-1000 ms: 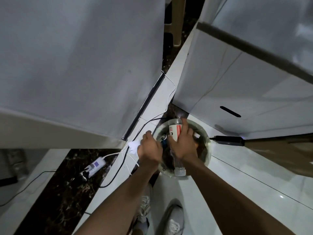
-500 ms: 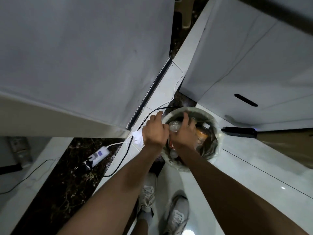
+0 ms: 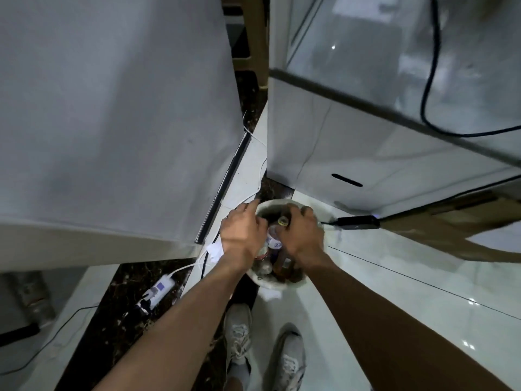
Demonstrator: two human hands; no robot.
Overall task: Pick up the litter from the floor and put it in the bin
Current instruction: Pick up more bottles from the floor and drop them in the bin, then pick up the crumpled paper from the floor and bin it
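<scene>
A round pale bin point(image 3: 270, 283) stands on the floor between a white appliance and a white cabinet, just ahead of my shoes. It holds several bottles, among them a clear plastic bottle point(image 3: 273, 240) with a blue-and-white label and a brown bottle point(image 3: 283, 221) with a yellowish cap. Both my hands are over the bin's mouth. My left hand point(image 3: 243, 235) is at the left rim, its fingers reaching down beside the clear bottle with the tips hidden. My right hand point(image 3: 302, 235) curls around the neck of the brown bottle.
A white appliance point(image 3: 118, 114) stands to the left and a white cabinet point(image 3: 352, 153) to the right. A power strip point(image 3: 158, 290) with white and black cables lies on the dark floor strip at left. A black adapter point(image 3: 356, 222) sits right of the bin. A white scrap point(image 3: 271, 294) lies at the bin's base.
The clear bottle my right hand held over the bin a second ago now lies inside it. Both hands have stayed over the bin's mouth, the right one now at a brown bottle.
</scene>
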